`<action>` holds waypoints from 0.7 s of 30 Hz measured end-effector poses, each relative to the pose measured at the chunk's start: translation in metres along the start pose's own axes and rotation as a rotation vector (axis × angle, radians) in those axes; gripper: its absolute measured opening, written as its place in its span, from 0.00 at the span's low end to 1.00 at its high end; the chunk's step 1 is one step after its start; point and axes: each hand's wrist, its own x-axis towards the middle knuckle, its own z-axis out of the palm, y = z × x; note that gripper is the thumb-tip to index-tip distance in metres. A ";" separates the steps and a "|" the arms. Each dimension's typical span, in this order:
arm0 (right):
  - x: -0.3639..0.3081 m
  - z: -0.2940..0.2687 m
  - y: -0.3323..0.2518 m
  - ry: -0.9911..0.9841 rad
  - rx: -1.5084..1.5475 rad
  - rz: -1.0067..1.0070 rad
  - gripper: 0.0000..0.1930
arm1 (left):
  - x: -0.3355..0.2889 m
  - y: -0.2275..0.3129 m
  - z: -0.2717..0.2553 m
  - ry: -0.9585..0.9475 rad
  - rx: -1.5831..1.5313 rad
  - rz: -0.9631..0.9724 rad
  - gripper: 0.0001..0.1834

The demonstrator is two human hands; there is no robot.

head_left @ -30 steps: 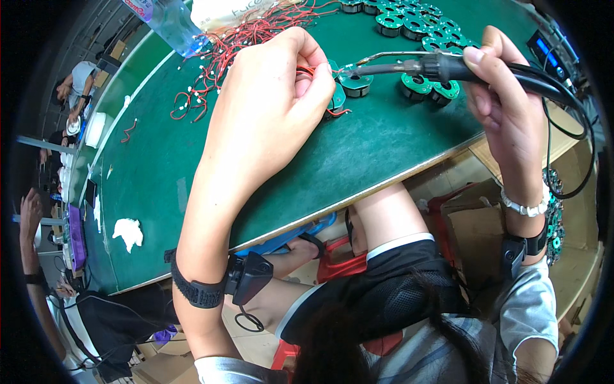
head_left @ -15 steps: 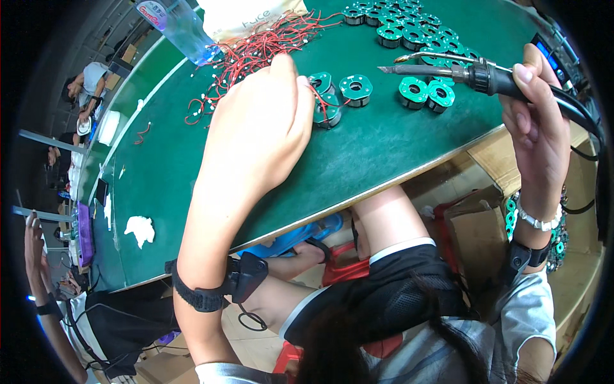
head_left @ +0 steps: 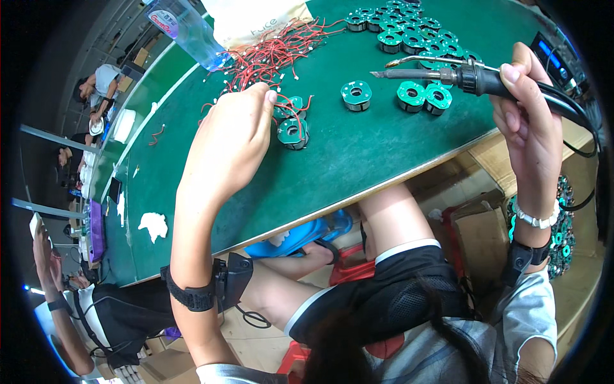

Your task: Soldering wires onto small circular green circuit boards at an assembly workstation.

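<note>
My right hand (head_left: 529, 105) grips a soldering iron (head_left: 474, 79) with a thin metal tube along its top; the tip points left above the table. My left hand (head_left: 224, 141) is closed in a pinch at a red wire (head_left: 288, 107), its fingertips partly hidden. That wire runs to two ring-shaped motor stators with green circuit boards, the nearer stator (head_left: 293, 133) and the farther stator (head_left: 291, 105), beside my fingers. A single stator (head_left: 355, 95) stands between my hands, and a touching pair (head_left: 411, 95) lies under the iron.
A heap of red wires (head_left: 272, 54) lies beyond my left hand, near a clear bottle (head_left: 192, 35) and a white bag (head_left: 246, 22). Several more stators (head_left: 412, 41) cluster at the back. White crumpled tissue (head_left: 153, 226) is at left; a station with a blue display (head_left: 551, 57) at right. Other people sit at far left.
My left hand has moved left and toward me, and the two wired stators have shifted with it, away from the single stator. The soldering iron stays nearly in place.
</note>
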 end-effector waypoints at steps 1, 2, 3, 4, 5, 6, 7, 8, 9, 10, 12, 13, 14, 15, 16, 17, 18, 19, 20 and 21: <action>0.000 -0.001 0.000 -0.013 0.005 -0.002 0.05 | 0.000 0.000 0.000 0.009 0.045 -0.008 0.18; 0.000 -0.001 0.001 -0.026 0.010 -0.003 0.05 | 0.001 -0.001 0.000 0.019 0.090 -0.017 0.18; 0.001 -0.001 0.002 -0.026 0.013 -0.003 0.05 | 0.001 0.001 -0.001 0.017 0.093 -0.017 0.18; 0.001 -0.001 0.002 -0.024 0.022 -0.003 0.06 | 0.003 0.004 -0.002 0.029 0.077 -0.043 0.17; 0.001 -0.002 0.002 -0.021 0.029 -0.005 0.06 | 0.005 0.007 -0.002 0.043 0.059 -0.068 0.16; 0.001 -0.002 0.001 -0.019 0.030 -0.006 0.06 | 0.008 0.008 0.000 0.042 0.061 -0.066 0.16; 0.001 -0.002 -0.001 0.011 0.047 0.002 0.06 | 0.012 0.008 0.004 0.069 -0.012 -0.043 0.16; 0.002 -0.003 -0.002 0.041 0.064 0.008 0.07 | 0.017 0.008 0.008 0.096 -0.085 -0.019 0.16; 0.003 -0.004 -0.004 0.044 0.063 0.006 0.07 | 0.022 0.008 0.013 0.097 -0.085 -0.015 0.16; 0.004 -0.007 -0.006 0.040 0.111 -0.005 0.08 | 0.027 0.010 0.020 0.128 -0.163 0.033 0.16; 0.004 -0.010 -0.007 0.041 0.152 -0.019 0.09 | 0.042 0.021 0.030 0.137 -0.263 0.075 0.17; 0.004 -0.012 -0.008 0.112 0.176 -0.035 0.10 | 0.052 0.026 0.037 0.133 -0.274 0.079 0.18; 0.004 -0.013 -0.010 0.183 0.201 -0.053 0.11 | 0.062 0.031 0.042 0.129 -0.282 0.082 0.19; 0.004 -0.017 -0.013 0.106 0.223 -0.051 0.11 | 0.073 0.036 0.048 0.130 -0.285 0.089 0.19; 0.004 -0.018 -0.015 0.109 0.219 -0.055 0.11 | 0.084 0.040 0.053 0.128 -0.365 0.076 0.20; 0.004 -0.020 -0.016 0.099 0.223 -0.059 0.11 | 0.092 0.043 0.055 0.124 -0.445 0.063 0.20; 0.005 -0.022 -0.017 0.087 0.228 -0.063 0.11 | 0.097 0.045 0.055 0.125 -0.447 0.068 0.20; 0.004 -0.023 -0.018 0.087 0.226 -0.067 0.11 | 0.101 0.047 0.054 0.055 -0.433 0.034 0.21; 0.004 -0.024 -0.017 0.083 0.241 -0.076 0.11 | 0.103 0.047 0.054 -0.018 -0.421 -0.002 0.21; 0.004 -0.026 -0.016 0.076 0.258 -0.085 0.11 | 0.103 0.042 0.059 0.045 -0.360 0.064 0.22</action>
